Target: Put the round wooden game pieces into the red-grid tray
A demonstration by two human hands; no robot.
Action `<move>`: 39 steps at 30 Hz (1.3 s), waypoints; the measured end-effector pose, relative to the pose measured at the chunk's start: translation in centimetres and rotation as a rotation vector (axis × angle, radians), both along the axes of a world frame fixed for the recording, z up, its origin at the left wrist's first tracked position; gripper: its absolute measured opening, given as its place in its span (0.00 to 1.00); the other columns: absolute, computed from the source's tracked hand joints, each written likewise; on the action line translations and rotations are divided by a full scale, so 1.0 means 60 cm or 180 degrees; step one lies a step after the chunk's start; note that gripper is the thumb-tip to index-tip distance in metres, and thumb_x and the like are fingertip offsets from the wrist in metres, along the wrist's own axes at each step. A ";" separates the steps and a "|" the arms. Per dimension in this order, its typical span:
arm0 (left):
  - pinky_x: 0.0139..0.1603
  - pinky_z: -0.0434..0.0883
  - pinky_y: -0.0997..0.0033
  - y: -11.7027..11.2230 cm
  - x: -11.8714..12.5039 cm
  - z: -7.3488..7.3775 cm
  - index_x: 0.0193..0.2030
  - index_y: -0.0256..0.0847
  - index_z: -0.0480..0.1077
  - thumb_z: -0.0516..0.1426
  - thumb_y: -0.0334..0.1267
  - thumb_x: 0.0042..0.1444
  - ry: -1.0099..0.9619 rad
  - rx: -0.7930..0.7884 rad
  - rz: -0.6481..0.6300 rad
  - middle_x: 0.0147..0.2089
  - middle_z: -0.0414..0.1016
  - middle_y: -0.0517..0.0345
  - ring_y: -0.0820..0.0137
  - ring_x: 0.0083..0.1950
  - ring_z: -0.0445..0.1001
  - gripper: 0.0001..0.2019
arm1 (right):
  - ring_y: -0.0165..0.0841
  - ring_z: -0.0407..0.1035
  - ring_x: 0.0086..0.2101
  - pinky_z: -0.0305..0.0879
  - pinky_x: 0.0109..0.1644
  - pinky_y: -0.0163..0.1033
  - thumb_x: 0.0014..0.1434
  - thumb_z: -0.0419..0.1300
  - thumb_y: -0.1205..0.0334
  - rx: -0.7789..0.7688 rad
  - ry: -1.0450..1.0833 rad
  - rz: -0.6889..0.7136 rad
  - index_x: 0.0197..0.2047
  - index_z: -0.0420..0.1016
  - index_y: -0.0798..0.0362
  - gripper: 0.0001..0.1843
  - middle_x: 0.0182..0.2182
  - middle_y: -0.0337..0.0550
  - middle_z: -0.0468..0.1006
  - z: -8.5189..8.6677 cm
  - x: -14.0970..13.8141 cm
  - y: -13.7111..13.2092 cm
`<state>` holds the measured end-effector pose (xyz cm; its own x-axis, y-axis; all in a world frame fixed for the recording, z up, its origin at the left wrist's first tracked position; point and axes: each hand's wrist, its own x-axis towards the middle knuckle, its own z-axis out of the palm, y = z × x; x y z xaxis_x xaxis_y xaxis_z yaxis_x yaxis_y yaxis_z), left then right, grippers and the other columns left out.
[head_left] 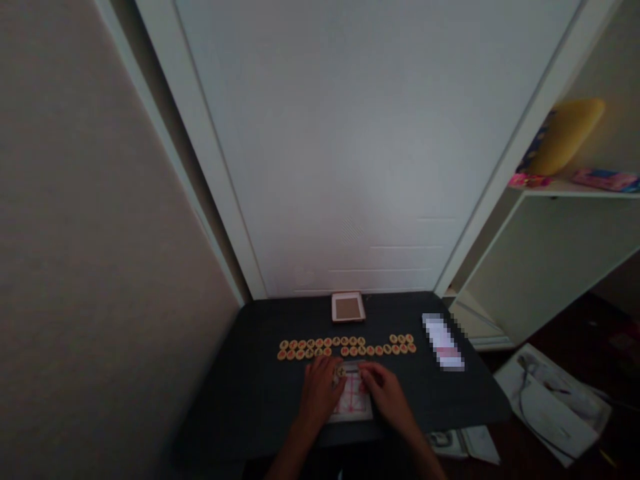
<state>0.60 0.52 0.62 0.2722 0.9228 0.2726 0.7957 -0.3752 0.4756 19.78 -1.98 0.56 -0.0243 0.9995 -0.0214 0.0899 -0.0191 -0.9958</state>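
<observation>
Disc (pixel 341 371) of light colour, with a dark mark on it, is at the fingertips of the person's left hand (pixel 320 387). It sits between the tip of the thumb and the forefinger; from where I stand I cannot tell whether they pinch it or only touch it. The other fingers of this hand are bent and close together.

Under the disc and both hands is a small board (pixel 353 403) with pink lines. The right hand (pixel 383 393) is at the right side of this board, with thumb and forefinger brought near each other; what they hold, if anything, I cannot see well.

Just beyond the hands, two rows of similar discs (pixel 300 354) lie on the dark table (pixel 240 393), each row with a gap. Behind the rows is an open shallow box (pixel 349 308), near the white door (pixel 350 167). To the right, near the table edge, lies a phone (pixel 444 343).
</observation>
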 end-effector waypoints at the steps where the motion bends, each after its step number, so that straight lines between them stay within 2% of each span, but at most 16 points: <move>1: 0.55 0.66 0.52 0.001 0.000 -0.003 0.51 0.45 0.74 0.59 0.33 0.58 0.0014 -0.0006 0.0002 0.53 0.79 0.52 0.54 0.58 0.70 0.14 | 0.40 0.76 0.34 0.72 0.41 0.42 0.59 0.60 0.38 -0.0011 0.0005 0.0034 0.47 0.80 0.52 0.27 0.35 0.46 0.82 -0.002 -0.001 -0.002; 8: 0.54 0.66 0.53 0.005 -0.002 -0.010 0.51 0.45 0.74 0.59 0.36 0.59 0.0005 0.0139 0.0079 0.51 0.79 0.53 0.56 0.55 0.72 0.13 | 0.45 0.77 0.42 0.72 0.47 0.46 0.56 0.64 0.39 -0.0059 0.0235 0.0240 0.49 0.79 0.52 0.27 0.42 0.49 0.83 -0.013 -0.008 -0.006; 13: 0.55 0.69 0.52 -0.010 -0.017 -0.010 0.53 0.47 0.73 0.59 0.39 0.59 -0.0178 0.0262 0.0160 0.55 0.77 0.52 0.55 0.58 0.71 0.15 | 0.44 0.77 0.40 0.72 0.45 0.45 0.52 0.67 0.40 -0.0120 0.0214 0.0117 0.48 0.80 0.51 0.27 0.39 0.47 0.83 -0.011 -0.002 -0.007; 20: 0.59 0.69 0.47 -0.021 -0.035 -0.031 0.52 0.44 0.72 0.59 0.37 0.58 -0.0693 0.0185 0.0292 0.55 0.75 0.49 0.54 0.57 0.71 0.15 | 0.41 0.77 0.35 0.73 0.41 0.42 0.59 0.60 0.38 -0.0080 0.0083 -0.0018 0.46 0.80 0.51 0.26 0.38 0.48 0.82 -0.001 -0.015 -0.011; 27: 0.60 0.71 0.49 -0.027 -0.040 -0.045 0.54 0.44 0.71 0.57 0.39 0.61 -0.1150 0.0145 0.0423 0.55 0.75 0.48 0.56 0.59 0.73 0.15 | 0.43 0.76 0.43 0.70 0.49 0.44 0.63 0.57 0.41 0.0309 -0.0336 0.0170 0.44 0.80 0.50 0.22 0.41 0.49 0.82 0.012 -0.046 0.002; 31: 0.59 0.72 0.51 -0.034 -0.045 -0.049 0.53 0.44 0.72 0.57 0.40 0.61 -0.1281 0.0077 0.0388 0.55 0.76 0.49 0.57 0.57 0.74 0.14 | 0.41 0.76 0.40 0.70 0.46 0.42 0.64 0.56 0.42 0.0354 -0.0485 0.0250 0.45 0.80 0.51 0.22 0.40 0.48 0.82 0.008 -0.055 0.014; 39: 0.60 0.72 0.50 -0.033 -0.044 -0.052 0.53 0.44 0.71 0.55 0.39 0.62 -0.1331 -0.0115 0.0248 0.54 0.75 0.47 0.58 0.56 0.75 0.14 | 0.41 0.75 0.41 0.69 0.48 0.42 0.65 0.55 0.45 0.0426 -0.0610 0.0142 0.45 0.80 0.51 0.20 0.40 0.48 0.82 -0.007 -0.051 0.016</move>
<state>-2.02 -1.45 -2.49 0.0741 0.9472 0.3119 0.5567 -0.2988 0.7751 16.71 -1.00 0.16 -0.0769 0.9917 0.1029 0.2754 0.1203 -0.9538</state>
